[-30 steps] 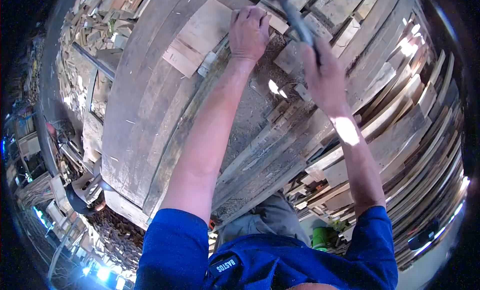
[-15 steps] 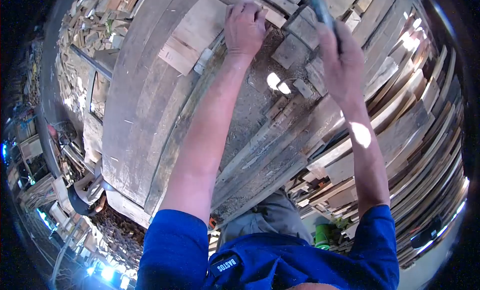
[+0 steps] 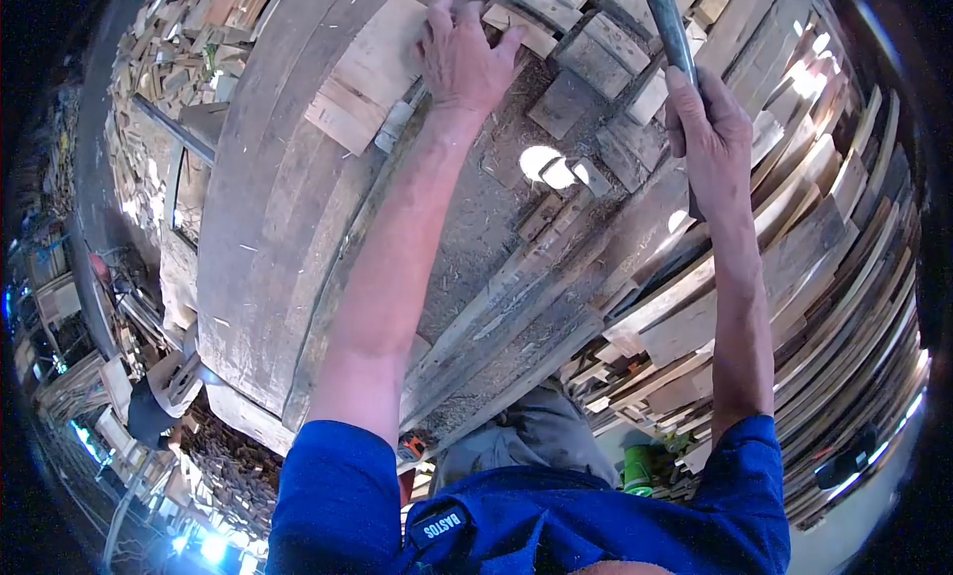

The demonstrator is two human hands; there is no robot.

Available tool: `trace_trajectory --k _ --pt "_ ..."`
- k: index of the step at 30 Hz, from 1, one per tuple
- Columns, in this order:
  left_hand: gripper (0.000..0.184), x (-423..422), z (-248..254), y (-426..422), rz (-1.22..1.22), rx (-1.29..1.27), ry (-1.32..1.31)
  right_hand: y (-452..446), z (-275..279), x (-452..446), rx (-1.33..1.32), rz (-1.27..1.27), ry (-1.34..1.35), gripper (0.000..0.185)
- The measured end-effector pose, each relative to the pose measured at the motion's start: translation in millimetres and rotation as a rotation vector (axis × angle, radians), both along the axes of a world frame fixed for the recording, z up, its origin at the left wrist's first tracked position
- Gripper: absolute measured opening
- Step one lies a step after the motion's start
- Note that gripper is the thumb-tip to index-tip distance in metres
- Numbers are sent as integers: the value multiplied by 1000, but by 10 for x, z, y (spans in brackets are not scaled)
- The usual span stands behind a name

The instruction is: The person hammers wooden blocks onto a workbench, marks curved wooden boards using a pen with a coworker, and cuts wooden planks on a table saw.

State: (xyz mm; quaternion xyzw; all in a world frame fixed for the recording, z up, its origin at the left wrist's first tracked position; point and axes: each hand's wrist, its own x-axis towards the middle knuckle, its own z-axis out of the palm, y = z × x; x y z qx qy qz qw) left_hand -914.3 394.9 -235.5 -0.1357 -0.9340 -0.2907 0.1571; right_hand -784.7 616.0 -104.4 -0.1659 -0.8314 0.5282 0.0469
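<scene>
Running out of view: dark shaft (image 3: 667,24) in the right hand (image 3: 717,143)

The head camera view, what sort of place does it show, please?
Probably a woodworking shop: long boards are stacked on the right, a heap of wood scraps lies on the left, and shavings litter the worn wooden workbench.
</scene>
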Motion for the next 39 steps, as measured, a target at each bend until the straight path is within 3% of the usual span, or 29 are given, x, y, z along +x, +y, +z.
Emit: trace_trajectory --k 3,6,9,11,14,17,19,21,23,25,27,29,32,35,36,37,39 --pt "58 53 15 36 61 -15 -22 -54 69 -43 16 6 -19 40" --pt "62 48 -117 34 99 1 9 -82 264 -170 43 148 113 36" --pt "66 47 -110 18 98 -100 60 -269 448 -175 -67 135 284 41" --pt "70 88 -30 11 103 -90 35 -287 249 9 -38 100 53 37" --pt "79 103 35 17 46 -85 -5 -268 -249 220 120 171 34 32" --pt "84 101 24 17 20 -129 18 -285 -323 159 273 201 -54 32" --pt "88 102 1 11 9 -120 9 -375 -62 47 62 201 -28 33" --pt "91 114 -15 -7 4 -109 5 -428 41 31 103 188 4 32" --pt "98 113 -14 -23 -13 -118 33 -472 49 65 256 150 276 33" --pt "100 116 -26 -7 -11 -114 21 -436 -187 161 197 152 125 32" --pt "100 106 -3 -9 7 -164 3 -398 -378 40 505 279 -92 31" --pt "99 70 -9 -22 -5 -110 -12 -430 -353 -58 441 255 -82 31" --pt "96 110 3 -13 -22 -92 -49 -572 171 -201 250 172 234 31" --pt "95 110 -34 -16 -15 -49 -33 -574 9 -2 300 146 413 32" --pt "94 119 -32 -20 -17 -46 -32 -489 -264 123 411 141 155 34" --pt "94 116 9 -24 -10 -43 -24 -425 -304 56 414 146 164 34" --pt "92 134 53 5 13 -89 -82 -336 -402 -85 321 225 -200 34"
